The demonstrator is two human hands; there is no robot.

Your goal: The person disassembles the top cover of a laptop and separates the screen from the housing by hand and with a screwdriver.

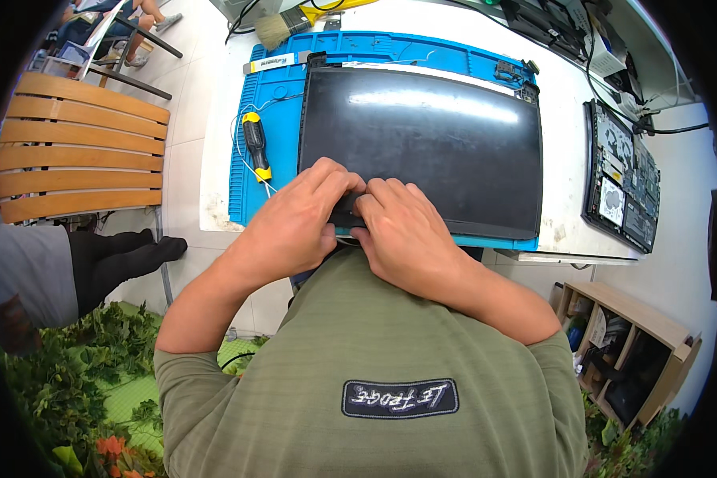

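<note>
A dark laptop screen panel [422, 135] lies face up on a blue silicone mat [255, 207]. At the middle of its lower edge, my left hand [295, 219] is closed, fingers curled on that edge. My right hand [402, 223] is closed beside it, fingertips pinched at the same edge; exactly what lies under the fingertips is partly hidden. A black-and-yellow screwdriver [256, 143] lies left of the panel, among thin pale wires. Small circuit parts [508, 73] and a flat labelled metal tool [277, 62] rest along the mat's far side.
An opened laptop base [620, 179] sits on the white table [564, 191] at right. A paintbrush [281, 28] and black cables are at the back. A wooden slatted chair [80, 143] and another person's legs [119, 267] are at left; a wooden cabinet [629, 334] stands lower right.
</note>
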